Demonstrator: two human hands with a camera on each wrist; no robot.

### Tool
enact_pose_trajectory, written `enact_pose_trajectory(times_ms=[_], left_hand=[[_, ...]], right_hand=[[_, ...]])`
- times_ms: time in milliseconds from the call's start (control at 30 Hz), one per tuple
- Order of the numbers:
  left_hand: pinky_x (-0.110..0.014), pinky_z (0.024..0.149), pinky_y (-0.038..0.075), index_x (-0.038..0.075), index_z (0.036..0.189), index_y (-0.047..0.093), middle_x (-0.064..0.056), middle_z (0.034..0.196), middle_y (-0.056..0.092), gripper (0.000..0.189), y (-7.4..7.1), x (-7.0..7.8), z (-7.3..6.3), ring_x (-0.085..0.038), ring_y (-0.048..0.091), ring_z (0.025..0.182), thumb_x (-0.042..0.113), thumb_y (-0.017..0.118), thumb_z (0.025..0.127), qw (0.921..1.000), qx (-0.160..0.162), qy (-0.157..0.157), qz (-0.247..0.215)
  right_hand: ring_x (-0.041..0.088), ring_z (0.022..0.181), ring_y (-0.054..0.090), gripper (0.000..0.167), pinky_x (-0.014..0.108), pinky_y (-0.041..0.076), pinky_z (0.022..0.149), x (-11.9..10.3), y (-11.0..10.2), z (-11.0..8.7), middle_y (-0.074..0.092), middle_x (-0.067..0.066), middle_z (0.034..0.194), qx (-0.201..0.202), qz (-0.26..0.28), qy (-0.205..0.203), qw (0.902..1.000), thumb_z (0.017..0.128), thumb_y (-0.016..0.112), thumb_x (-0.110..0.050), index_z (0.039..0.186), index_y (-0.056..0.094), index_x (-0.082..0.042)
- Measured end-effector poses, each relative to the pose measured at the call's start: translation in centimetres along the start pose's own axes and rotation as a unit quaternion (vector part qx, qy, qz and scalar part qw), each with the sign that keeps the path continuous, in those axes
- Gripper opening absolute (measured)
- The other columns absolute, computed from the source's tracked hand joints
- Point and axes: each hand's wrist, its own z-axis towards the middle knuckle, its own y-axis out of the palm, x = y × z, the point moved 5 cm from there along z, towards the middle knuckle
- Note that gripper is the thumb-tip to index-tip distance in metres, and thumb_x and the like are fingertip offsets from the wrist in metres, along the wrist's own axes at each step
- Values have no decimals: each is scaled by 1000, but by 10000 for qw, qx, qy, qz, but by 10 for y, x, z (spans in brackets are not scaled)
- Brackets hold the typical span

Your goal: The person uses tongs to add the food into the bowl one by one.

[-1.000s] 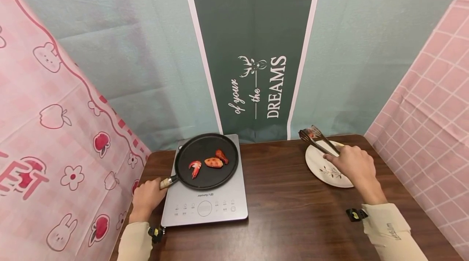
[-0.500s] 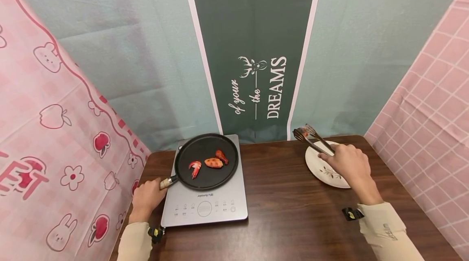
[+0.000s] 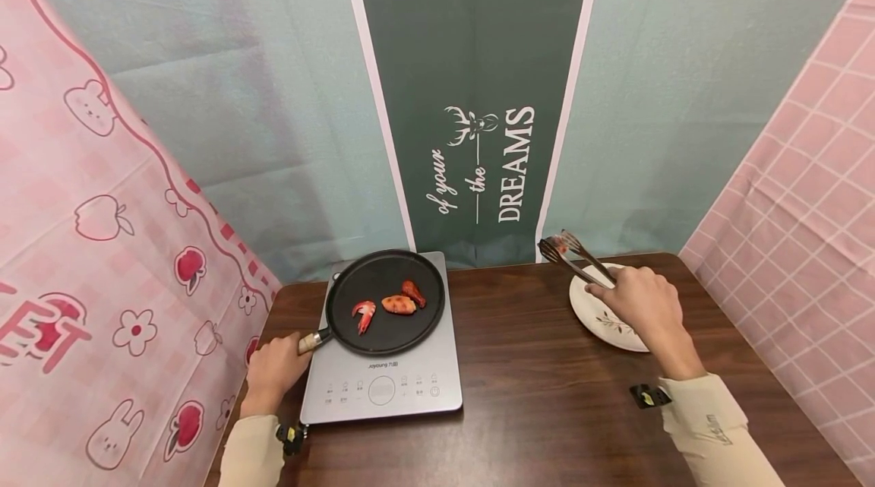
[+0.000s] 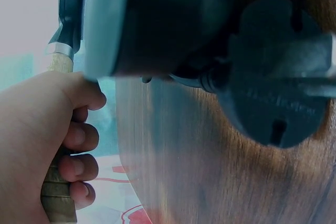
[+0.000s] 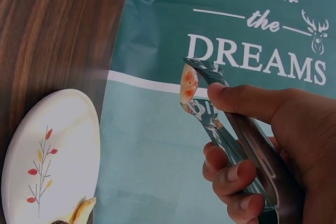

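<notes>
My left hand grips the pale wooden handle of a flat black frying pan. In the pan lie a shrimp, a golden-brown piece of food and a small drumstick. My right hand holds metal tongs, raised over the far left rim of a white plate. Between the tong tips is a pale piece of food with orange-red patches, its kind unclear. The left wrist view shows fingers curled round the handle.
The pan sits on a silver induction cooker at the table's left. A yellow piece of food and something dark lie at the plate's edge. A plug shows in the left wrist view. A hanging cloth borders the brown table.
My right hand has moved left, carrying the tongs and the pinched food from above the plate out past its far left rim. The left hand and pan have stayed put.
</notes>
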Motion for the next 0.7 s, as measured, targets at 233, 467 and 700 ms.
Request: enact_pose_trajectory(times_ms=[233,467,700], left_hand=[[-55,54,46,6,83,60,-17,71,66,28,0,0,0,-39,62,58,27,76,91,10000,8,-7,29],[-57,55,46,5,84,60,-20,74,68,28,1,0,0,-44,64,61,27,76,91,10000,65,37,45],[-55,54,46,4,86,62,-18,73,68,27,0,1,0,-40,63,59,26,77,91,10000,50,19,44]], right_hand=[[46,65,65,52,55,44,50,-3,2,3,69,24,78,-48,39,-52,10000,93,77,-49,128,75,-11],[39,60,61,43,53,43,50,-7,3,4,63,16,70,7,37,20,10000,91,77,-49,114,78,-12],[43,60,62,38,58,44,52,-9,2,5,62,16,68,101,17,-14,9999,90,78,-51,92,76,-13]])
